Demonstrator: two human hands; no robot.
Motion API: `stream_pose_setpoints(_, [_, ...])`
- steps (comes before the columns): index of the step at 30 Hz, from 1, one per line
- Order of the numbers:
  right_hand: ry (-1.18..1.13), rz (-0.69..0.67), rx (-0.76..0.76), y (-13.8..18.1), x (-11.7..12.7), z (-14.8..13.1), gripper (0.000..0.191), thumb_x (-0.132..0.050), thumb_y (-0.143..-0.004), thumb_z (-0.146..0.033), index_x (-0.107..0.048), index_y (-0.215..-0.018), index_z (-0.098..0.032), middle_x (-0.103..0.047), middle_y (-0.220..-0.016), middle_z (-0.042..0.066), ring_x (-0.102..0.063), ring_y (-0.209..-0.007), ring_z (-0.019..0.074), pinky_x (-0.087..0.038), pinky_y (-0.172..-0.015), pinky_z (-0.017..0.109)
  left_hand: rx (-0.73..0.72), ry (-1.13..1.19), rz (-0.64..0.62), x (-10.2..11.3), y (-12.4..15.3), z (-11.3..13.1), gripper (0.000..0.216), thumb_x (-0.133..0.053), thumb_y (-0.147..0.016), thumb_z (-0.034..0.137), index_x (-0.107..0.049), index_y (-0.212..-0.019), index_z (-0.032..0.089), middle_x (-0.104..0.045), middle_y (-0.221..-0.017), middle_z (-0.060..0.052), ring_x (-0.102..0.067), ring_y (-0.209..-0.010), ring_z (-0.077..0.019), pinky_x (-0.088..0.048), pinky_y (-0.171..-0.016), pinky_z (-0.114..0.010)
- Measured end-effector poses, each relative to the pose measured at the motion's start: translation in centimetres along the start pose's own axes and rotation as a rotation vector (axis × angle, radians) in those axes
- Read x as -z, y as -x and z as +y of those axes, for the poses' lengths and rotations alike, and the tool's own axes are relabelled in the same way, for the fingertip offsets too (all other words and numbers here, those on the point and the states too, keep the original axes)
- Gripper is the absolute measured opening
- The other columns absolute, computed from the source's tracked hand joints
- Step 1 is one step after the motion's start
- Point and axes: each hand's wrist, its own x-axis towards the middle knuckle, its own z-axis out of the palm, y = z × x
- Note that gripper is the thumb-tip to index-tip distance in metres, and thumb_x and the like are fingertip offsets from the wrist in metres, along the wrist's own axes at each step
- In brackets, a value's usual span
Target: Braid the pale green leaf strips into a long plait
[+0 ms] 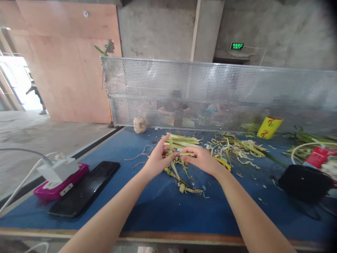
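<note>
Both my left hand (158, 159) and right hand (202, 160) are pinching a green plant strip (186, 154), probably light and tearable, best held near its ends.

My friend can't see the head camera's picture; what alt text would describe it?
A person's left hand and right hand hold a thin, pale green plant strip above a blue tabletop. Green and whitish plant scraps lie scattered nearby. A black rectangular phone lies at left, a yellow cylinder at right, and a grey perforated metal screen stands behind.
</note>
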Motion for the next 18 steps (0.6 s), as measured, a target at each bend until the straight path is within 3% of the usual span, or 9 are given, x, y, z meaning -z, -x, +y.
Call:
stream_pose_setpoints(8, [-0.027, 0.090, 0.066, -0.1, 1.4, 0.3, 0.033, -0.046, -0.082, -0.036, -0.055, -0.055, -0.018, -0.046, -0.045, -0.003, -0.045, -0.048, 0.0119, -0.036, -0.056, 0.027, -0.047, -0.066, -0.016, -0.1, 0.2, 0.4, 0.064, -0.054, -0.076, 0.026, -0.024, -0.132, 0.015, -0.043, -0.062, 0.005, -0.037, -0.055, -0.0074, -0.032, -0.052, -0.021])
stream_pose_setpoints(12, [-0.330, 0.154, 0.003, -0.4, 1.0, 1.5, 0.034, -0.049, -0.079, -0.044, -0.052, -0.057, -0.018, -0.047, -0.049, -0.003, -0.042, -0.047, 0.0099, -0.036, -0.053, 0.026, -0.020, -0.041, 0.032, -0.1, 0.1, 0.4, 0.068, -0.055, -0.076, 0.026, -0.021, -0.133, 0.015, -0.045, -0.064, 0.004, -0.039, -0.056, -0.0081, -0.033, -0.053, -0.022])
stream_pose_setpoints(14, [-0.535, 0.187, -0.061, -0.6, 0.2, 1.9, 0.033, -0.049, -0.077, -0.050, -0.051, -0.067, -0.019, -0.048, -0.055, -0.003, -0.042, -0.048, 0.0092, -0.034, -0.050, 0.024, -0.013, -0.003, 0.060, -0.2, 0.1, 0.3, 0.072, -0.057, -0.075, 0.028, -0.019, -0.134, 0.016, -0.049, -0.067, 0.002, -0.041, -0.057, -0.0082, -0.034, -0.054, -0.022])
stream_pose_setpoints(16, [-0.586, 0.080, -0.130, -0.7, -0.8, 1.9, 0.037, -0.053, -0.072, -0.054, -0.052, -0.087, -0.020, -0.052, -0.062, -0.002, -0.046, -0.051, 0.0101, -0.034, -0.048, 0.023, -0.014, 0.077, 0.040, -0.3, 0.1, 0.1, 0.077, -0.058, -0.074, 0.029, -0.015, -0.136, 0.017, -0.053, -0.073, 0.000, -0.044, -0.060, -0.0088, -0.035, -0.055, -0.023])
stream_pose_setpoints(18, [-0.517, -0.085, -0.100, -0.7, -1.8, 1.5, 0.040, -0.058, -0.069, -0.051, -0.051, -0.096, -0.021, -0.053, -0.063, -0.002, -0.046, -0.052, 0.0104, -0.036, -0.049, 0.024, 0.006, 0.181, 0.002, -0.5, 0.2, 0.0, 0.076, -0.054, -0.076, 0.031, -0.012, -0.137, 0.018, -0.055, -0.076, -0.001, -0.046, -0.061, -0.0090, -0.037, -0.057, -0.024])
